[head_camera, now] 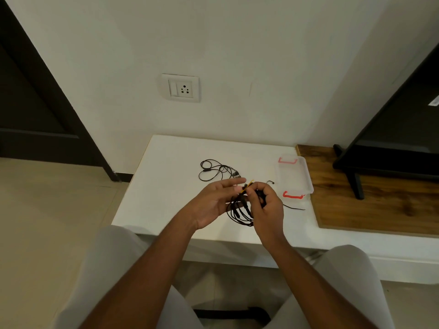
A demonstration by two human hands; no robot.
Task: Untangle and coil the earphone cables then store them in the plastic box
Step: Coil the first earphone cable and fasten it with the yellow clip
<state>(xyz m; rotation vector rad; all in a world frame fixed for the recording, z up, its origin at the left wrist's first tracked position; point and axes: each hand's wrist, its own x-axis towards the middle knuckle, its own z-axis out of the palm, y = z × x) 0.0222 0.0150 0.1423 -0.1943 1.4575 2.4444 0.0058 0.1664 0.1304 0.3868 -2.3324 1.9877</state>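
**Closely held: a coiled cable (240, 211) between two hands**

Nearest, two knees in pale trousers (111, 269) are seen below the forearms. Above the near part of the white table (161, 198), the left hand (211, 205) is held with its fingers (234, 182) nearly straight and its palm turned towards the right hand (267, 210). Nothing is seen to be gripped by the left hand, though the black loops hang just beside its fingertips. The fingers of the right hand are curled, and the coiled cable is gripped by them at its top. There a thin yellow tie (249, 184) is pinched at their tips. Whether the tie is wound round the bundle cannot be told. The loops hang below the fingertips, between the two palms.

Just right of the right knuckles, a loose cable end (295, 207) is laid on the table. Beyond it, to the right of the curled fingers, the clear plastic box (295, 176) is set at the table's right edge, with a red clasp at its near end and another at its far end. Whether a lid is on it cannot be told. A wooden surface (368, 205) is seen beside it.

Beyond the left fingertips, a second earphone cable (215, 170) is spread in loose black loops, apart from both hands. Farther still, a white wall socket (181, 88) is mounted on the wall.
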